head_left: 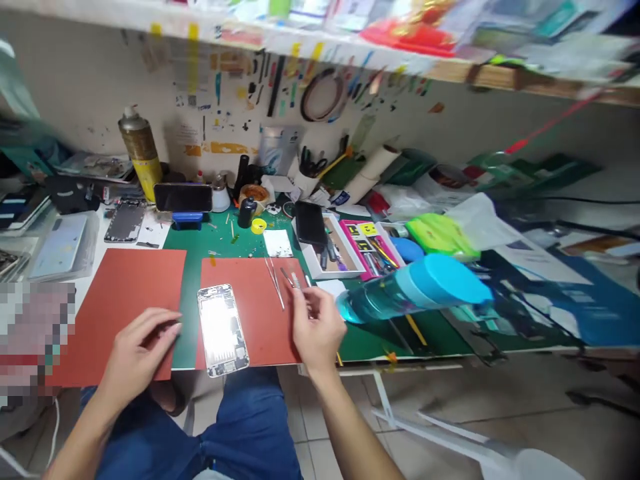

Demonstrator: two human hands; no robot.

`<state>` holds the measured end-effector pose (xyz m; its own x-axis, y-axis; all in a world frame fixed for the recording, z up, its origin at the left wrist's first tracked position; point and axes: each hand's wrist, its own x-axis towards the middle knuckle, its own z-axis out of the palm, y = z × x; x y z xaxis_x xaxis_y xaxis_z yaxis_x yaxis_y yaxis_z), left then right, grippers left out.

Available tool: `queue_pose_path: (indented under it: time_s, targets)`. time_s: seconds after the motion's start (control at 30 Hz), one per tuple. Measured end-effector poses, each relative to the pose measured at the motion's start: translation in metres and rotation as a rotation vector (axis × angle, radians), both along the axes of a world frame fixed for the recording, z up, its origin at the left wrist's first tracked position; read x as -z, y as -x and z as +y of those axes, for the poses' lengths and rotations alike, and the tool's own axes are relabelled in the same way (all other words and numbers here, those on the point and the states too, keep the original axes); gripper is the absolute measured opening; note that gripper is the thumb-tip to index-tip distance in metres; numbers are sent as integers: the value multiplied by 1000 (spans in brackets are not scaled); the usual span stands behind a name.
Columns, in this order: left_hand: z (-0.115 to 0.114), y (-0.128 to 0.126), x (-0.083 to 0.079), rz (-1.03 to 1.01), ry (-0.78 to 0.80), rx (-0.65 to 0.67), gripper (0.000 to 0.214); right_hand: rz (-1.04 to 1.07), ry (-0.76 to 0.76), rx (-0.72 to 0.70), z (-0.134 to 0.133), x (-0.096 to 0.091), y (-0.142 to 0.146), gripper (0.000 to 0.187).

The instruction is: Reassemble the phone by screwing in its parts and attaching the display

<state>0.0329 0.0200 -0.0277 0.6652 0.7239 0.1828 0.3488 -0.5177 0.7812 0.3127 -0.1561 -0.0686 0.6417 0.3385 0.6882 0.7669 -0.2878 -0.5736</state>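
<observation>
The right hand (317, 330) pinches a slim metal tool (295, 281) between its fingertips, above a red silicone mat (260, 313), with steel tweezers (274, 283) lying on the mat just beside it. The left hand (140, 350) lies open and empty, fingers loosely together, on a second red mat (117, 313). Between the hands, an opened smartphone rear housing (223, 330) lies on the first mat's left edge, just beside the left fingertips but not touching them, its middle whited out by glare. Beyond, on a green cutting mat (220, 250), stands a black phone (183, 198) on a blue stand; the gold-and-yellow spray can (140, 153) has writing too blurred to read
</observation>
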Motion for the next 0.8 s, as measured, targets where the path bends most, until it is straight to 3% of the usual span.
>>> queue_pose_path:
  time_s: [0.07, 0.23, 0.37, 0.8]
  targets:
    - [5, 0, -3, -28, 130, -90, 38, -79, 65, -102, 3, -3, 0, 11]
    - [8, 2, -1, -38, 165, -141, 56, -273, 242, -272, 7, -5, 12, 19]
    - [7, 2, 5, -39, 143, -148, 61, -343, 351, -251, 8, -2, 17, 20]
    - [4, 0, 2, -5, 9, 43, 31, -419, 449, -142, 9, 6, 16, 18]
